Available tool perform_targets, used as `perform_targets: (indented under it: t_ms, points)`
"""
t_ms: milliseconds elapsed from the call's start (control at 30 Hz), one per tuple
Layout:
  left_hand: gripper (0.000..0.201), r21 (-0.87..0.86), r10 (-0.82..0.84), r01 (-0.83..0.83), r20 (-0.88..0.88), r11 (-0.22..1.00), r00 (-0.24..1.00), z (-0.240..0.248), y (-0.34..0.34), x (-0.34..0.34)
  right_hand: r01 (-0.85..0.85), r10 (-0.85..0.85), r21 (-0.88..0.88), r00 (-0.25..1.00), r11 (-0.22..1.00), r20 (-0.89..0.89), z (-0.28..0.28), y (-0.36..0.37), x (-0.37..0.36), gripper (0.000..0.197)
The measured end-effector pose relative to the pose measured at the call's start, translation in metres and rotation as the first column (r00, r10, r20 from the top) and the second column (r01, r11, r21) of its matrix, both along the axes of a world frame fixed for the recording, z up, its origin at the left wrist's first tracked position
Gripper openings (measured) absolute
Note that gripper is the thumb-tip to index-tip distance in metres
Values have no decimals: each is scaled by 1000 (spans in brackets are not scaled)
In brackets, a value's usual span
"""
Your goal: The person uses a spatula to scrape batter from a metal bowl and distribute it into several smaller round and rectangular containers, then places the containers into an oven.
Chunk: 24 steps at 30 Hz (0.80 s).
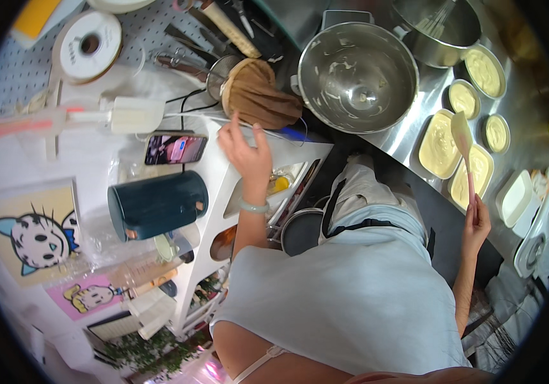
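Observation:
My right hand is closed around the pink handle of a spatula. The spatula's pale, batter-coated head is over two rectangular tins of smooth yellow batter, the upper tin and the lower tin. Round tins of the same batter, one large and two smaller, stand beyond them. My left hand is raised with fingers spread, holding nothing, just below a brown cloth bunched over a round sieve-like frame. A large steel bowl, smeared with batter inside, sits on the metal counter between my hands.
A steel pot with a whisk stands behind the tins. White containers and a kitchen scale are at the right. On the white shelf at left are a phone, a dark green canister and a white spatula.

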State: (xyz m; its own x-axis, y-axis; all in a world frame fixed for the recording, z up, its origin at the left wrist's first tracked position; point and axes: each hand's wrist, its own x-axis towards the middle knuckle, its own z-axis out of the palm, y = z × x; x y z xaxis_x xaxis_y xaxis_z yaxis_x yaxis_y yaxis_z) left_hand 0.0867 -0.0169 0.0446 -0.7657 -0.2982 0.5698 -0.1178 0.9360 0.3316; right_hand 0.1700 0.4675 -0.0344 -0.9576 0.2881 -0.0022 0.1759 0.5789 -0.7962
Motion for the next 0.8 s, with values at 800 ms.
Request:
perform_targets:
  t_ms: [800]
  points:
    - [66,-392,612,-529,119,753,782,12,-67,64,-115,115,-13,993,993,-15,1,2,-27,27]
